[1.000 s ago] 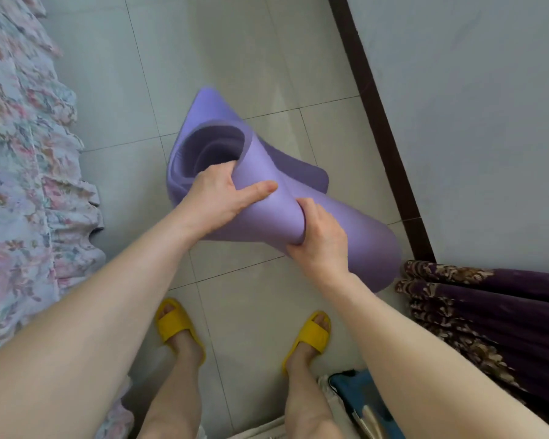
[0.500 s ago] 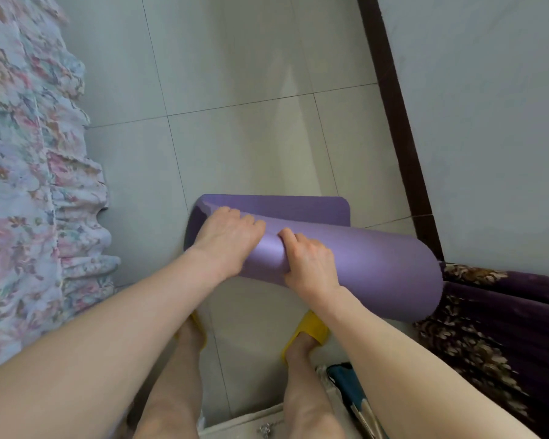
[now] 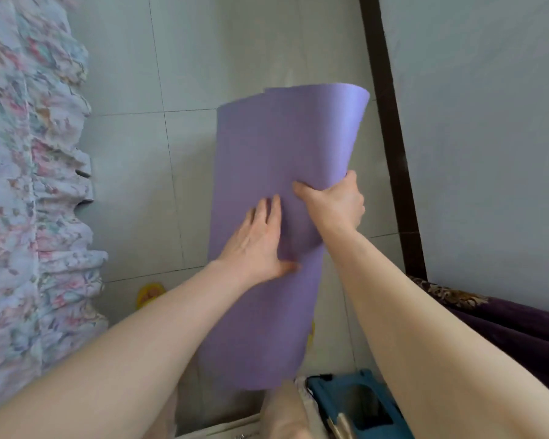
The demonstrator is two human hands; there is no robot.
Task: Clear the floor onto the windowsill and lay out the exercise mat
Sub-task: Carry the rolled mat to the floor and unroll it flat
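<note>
A purple exercise mat [image 3: 279, 144], partly unrolled, is held up in front of me above the grey tiled floor [image 3: 133, 172]. Its long side runs away from me and its far end curls. My right hand [image 3: 336, 202] grips the mat's right edge, thumb on the front face and fingers behind it. My left hand [image 3: 259, 239] lies flat on the front face just left of the right hand, fingers spread and thumb pressed against the mat. The mat hides most of my feet.
A floral bed skirt [image 3: 29, 185] borders the floor on the left. A white wall with a dark skirting board [image 3: 390, 147] runs along the right. A dark purple curtain [image 3: 501, 318] is heaped at lower right, a teal object [image 3: 358, 403] at the bottom. One yellow slipper [image 3: 149, 294] shows.
The mat was a roll held crosswise near the floor. It has since been turned lengthwise, raised and partly opened; my right hand shifted to its right edge and my left hand flattened on its face.
</note>
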